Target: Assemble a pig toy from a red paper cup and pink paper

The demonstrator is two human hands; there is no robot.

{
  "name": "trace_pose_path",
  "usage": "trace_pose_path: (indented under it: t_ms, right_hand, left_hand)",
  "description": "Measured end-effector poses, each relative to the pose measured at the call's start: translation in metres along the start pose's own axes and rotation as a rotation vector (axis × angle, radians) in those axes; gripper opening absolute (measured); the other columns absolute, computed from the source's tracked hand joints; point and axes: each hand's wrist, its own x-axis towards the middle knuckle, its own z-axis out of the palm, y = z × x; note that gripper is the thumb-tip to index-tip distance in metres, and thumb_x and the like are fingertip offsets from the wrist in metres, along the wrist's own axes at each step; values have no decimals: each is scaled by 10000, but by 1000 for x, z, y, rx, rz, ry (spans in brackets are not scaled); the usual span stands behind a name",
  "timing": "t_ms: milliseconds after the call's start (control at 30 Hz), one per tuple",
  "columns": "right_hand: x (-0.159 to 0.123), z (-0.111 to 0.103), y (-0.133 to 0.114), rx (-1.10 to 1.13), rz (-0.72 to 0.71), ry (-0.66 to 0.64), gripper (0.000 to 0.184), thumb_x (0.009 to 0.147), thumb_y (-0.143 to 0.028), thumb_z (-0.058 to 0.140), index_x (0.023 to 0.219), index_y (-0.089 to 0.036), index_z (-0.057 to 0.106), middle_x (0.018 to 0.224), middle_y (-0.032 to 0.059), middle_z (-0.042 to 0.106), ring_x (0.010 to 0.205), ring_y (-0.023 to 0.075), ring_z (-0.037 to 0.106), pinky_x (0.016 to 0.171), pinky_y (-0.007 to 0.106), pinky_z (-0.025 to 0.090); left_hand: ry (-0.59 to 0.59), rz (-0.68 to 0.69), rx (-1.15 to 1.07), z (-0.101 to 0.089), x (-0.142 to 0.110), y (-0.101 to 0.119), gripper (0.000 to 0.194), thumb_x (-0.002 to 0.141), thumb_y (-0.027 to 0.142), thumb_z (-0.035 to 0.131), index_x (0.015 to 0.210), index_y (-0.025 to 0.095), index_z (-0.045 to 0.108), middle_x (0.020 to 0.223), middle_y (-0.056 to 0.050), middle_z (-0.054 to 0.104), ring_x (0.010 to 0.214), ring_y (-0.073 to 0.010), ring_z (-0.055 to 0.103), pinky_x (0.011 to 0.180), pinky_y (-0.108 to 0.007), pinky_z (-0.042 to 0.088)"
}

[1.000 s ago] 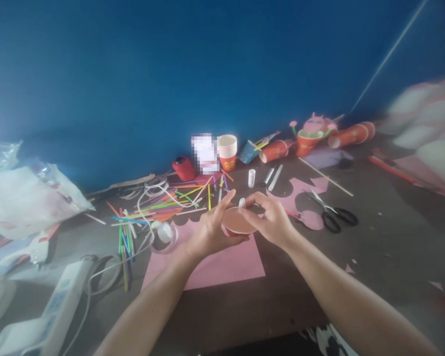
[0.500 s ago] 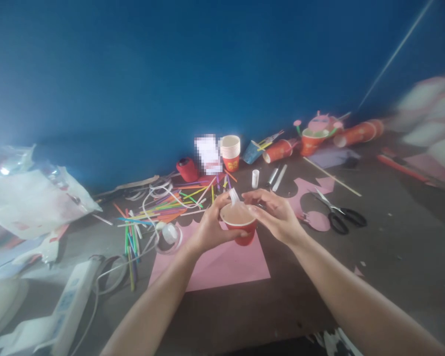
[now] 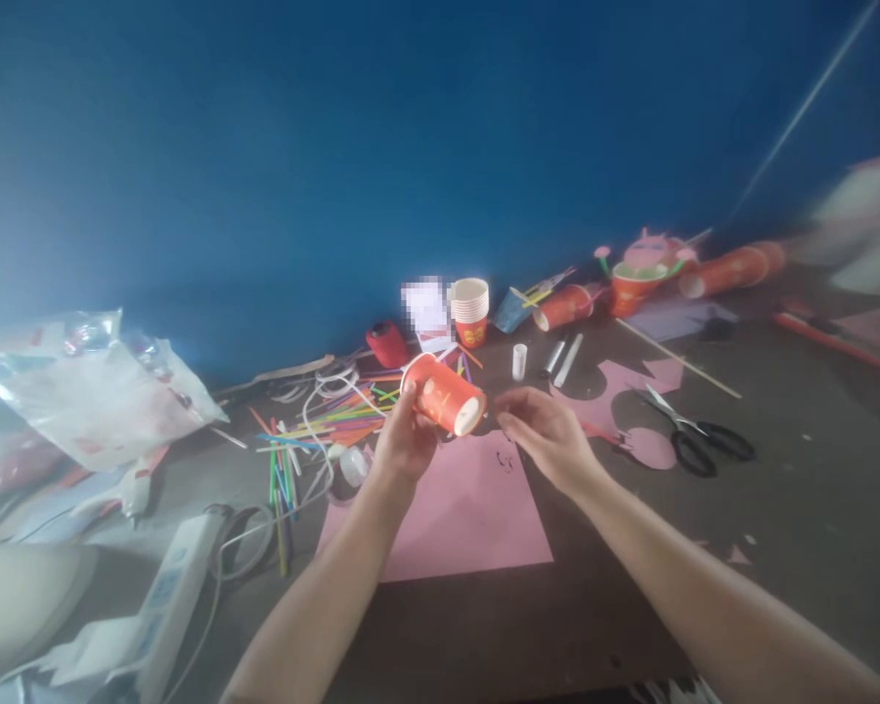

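Observation:
My left hand (image 3: pixel 409 440) is closed round a red paper cup (image 3: pixel 446 396). The cup lies tilted on its side in the air, its white base turned toward the lower right and its rim toward the upper left. Just right of the base is my right hand (image 3: pixel 547 430), apart from the cup, with fingers and thumb drawn together. Anything between those fingertips is too small to make out. Beneath both hands a pink paper sheet (image 3: pixel 462 518) lies on the table, with small dark marks near its upper right corner.
Black-handled scissors (image 3: pixel 696 435) and cut pink paper (image 3: pixel 594 391) lie to the right. Behind stand stacked cups (image 3: pixel 470 311) and a red thread spool (image 3: pixel 387 344). Coloured sticks (image 3: pixel 323 416), a power strip (image 3: pixel 180 577) and a glue gun (image 3: pixel 128 494) are on the left.
The cup has been turned from upright onto its side, so its base shows. My right hand has come away from its rim. The whitish clear strip at the cup's mouth is out of sight.

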Motion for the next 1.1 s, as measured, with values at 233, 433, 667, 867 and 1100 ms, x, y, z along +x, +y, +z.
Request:
trace_pose_path:
  t_ms: [233, 433, 667, 867, 1100]
  right_hand:
    - [-13, 12, -3, -230, -224, 7, 122, 828, -250, 566, 939, -211, 598, 832, 24, 630, 744, 148, 598, 724, 319, 497]
    - [-9, 17, 11, -105, -73, 36, 629, 669, -356, 751, 1173, -239, 394, 1103, 90, 572, 857, 203, 614, 704, 356, 521]
    - [0, 10, 10, 195, -95, -178, 479, 773, -273, 663, 1196, -267, 439, 1183, 80, 551, 1029, 217, 573, 838, 372, 506]
    - [-2, 3, 14, 123, -137, -199, 569, 786, -245, 656, 1283, -302, 386, 1212, 78, 541, 1049, 210, 561, 865, 384, 495]
    - [-7, 3, 16, -3, -132, -260, 598, 769, -215, 670, 1296, -302, 400, 1306, 76, 487, 1164, 233, 503, 964, 409, 440]
  left_hand:
    - [51, -95, -136, 4, -2, -3, 430, 777, 526, 570, 1013, 167, 565, 760, -42, 662, 659, -155, 657, 560, -252, 532]
    - [-75, 169, -141, 15, -18, -5, 358, 732, 341, 689, 1042, 203, 576, 831, -6, 658, 649, -113, 617, 566, -209, 490]
    - [-197, 413, 217, 12, -35, 10, 495, 629, 431, 755, 1026, 168, 619, 1075, -104, 642, 1015, -271, 592, 848, -354, 483]
    - [-250, 388, 570, 22, -48, 35, 284, 809, 300, 602, 1061, 168, 608, 1094, -111, 632, 1006, -231, 598, 825, -335, 494]
    - [-149, 440, 841, 18, -54, 36, 356, 718, 289, 681, 1056, 208, 600, 1051, -63, 658, 934, -221, 625, 787, -338, 508]
